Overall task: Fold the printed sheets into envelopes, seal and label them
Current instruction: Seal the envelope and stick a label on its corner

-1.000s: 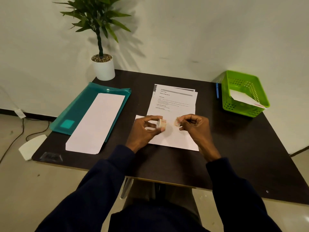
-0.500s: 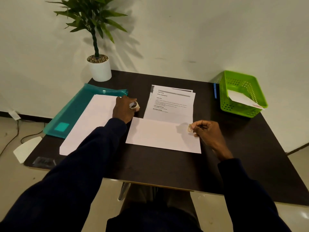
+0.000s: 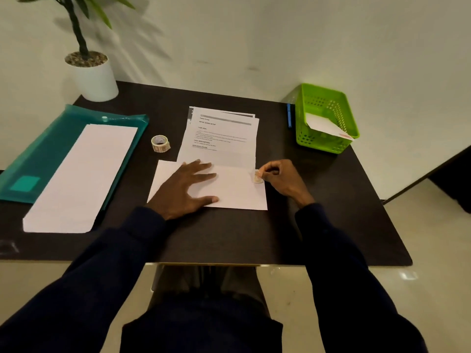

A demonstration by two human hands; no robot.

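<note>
A white envelope (image 3: 237, 189) lies flat at the table's middle. My left hand (image 3: 187, 188) rests on its left half, palm down with fingers spread. My right hand (image 3: 279, 178) pinches a small sticker label (image 3: 258, 177) against the envelope's upper right corner. The roll of labels (image 3: 160, 143) stands alone on the table, left of the printed sheets (image 3: 224, 138). Those sheets lie stacked just behind the envelope.
A stack of blank envelopes (image 3: 84, 174) lies on a teal folder (image 3: 38, 154) at the left. A green basket (image 3: 328, 118) at the back right holds a finished envelope (image 3: 327, 127); a blue pen (image 3: 289, 115) lies beside it. A potted plant (image 3: 94, 72) stands at the back left.
My left hand set the label roll down left of the sheets and came back flat onto the envelope. My right hand carried the peeled label to the envelope's upper right corner.
</note>
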